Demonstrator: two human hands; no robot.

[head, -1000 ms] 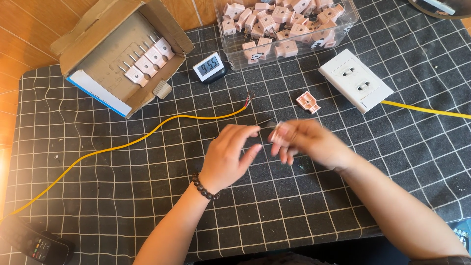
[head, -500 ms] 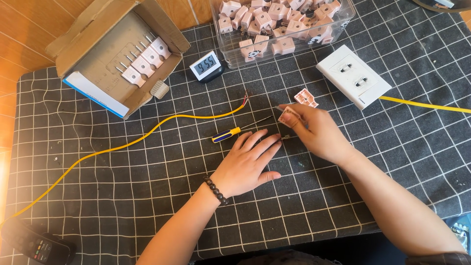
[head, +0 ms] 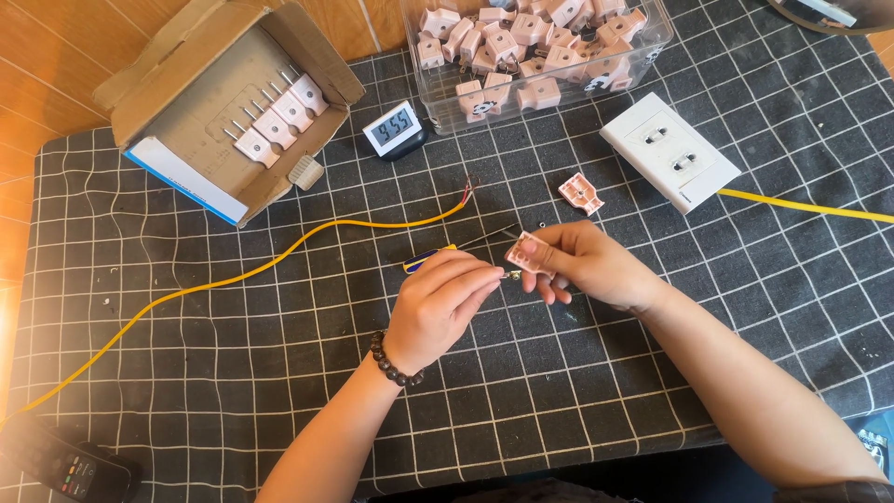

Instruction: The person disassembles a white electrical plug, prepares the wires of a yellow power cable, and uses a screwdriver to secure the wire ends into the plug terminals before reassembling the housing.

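My right hand holds a pink plug half between thumb and fingers, a little above the black gridded mat. My left hand is pinched on a small metal piece right against that plug half. A screwdriver with a yellow and blue handle lies on the mat just behind my left fingers. The yellow cable runs from the lower left to a stripped red-tipped end. A second pink plug half lies beyond my right hand.
A white double socket with its own yellow cable sits at right. A clear tub of pink plugs stands at the back, a small digital clock beside it. A cardboard box of white plugs is at left; a remote lies bottom left.
My left hand, flat on the mat beside the screwdriver half a second ago, has lifted and pinched in against the plug half. My right hand moved slightly toward me with the plug half.
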